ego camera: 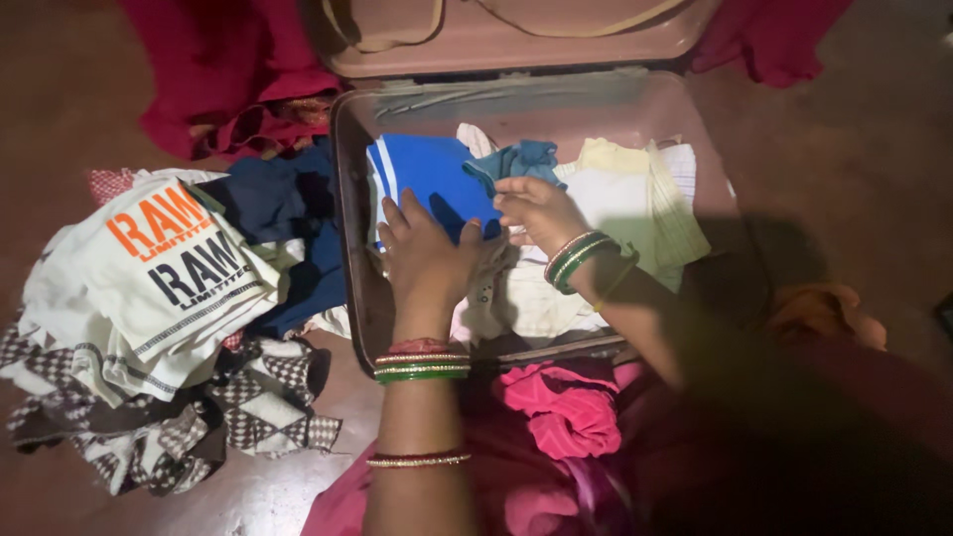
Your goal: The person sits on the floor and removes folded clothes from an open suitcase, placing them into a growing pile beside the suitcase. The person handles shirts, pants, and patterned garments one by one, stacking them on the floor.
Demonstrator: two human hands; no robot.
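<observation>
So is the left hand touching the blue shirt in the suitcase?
Touching. The head view shows the left hand lying flat on the blue shirt, its fingers overlapping the cloth's lower edge with no gap.

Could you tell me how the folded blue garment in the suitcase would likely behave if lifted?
The blue garment looks like soft cloth, so it would probably sag and unfold. It seems light. Lying on loose clothes in the suitcase, it may bunch when pushed.

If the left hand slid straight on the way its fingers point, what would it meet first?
The left hand points toward the suitcase's back; it would likely run onto the folded blue garment its fingertips already touch, then the suitcase's back wall. Depth is unclear.
</observation>
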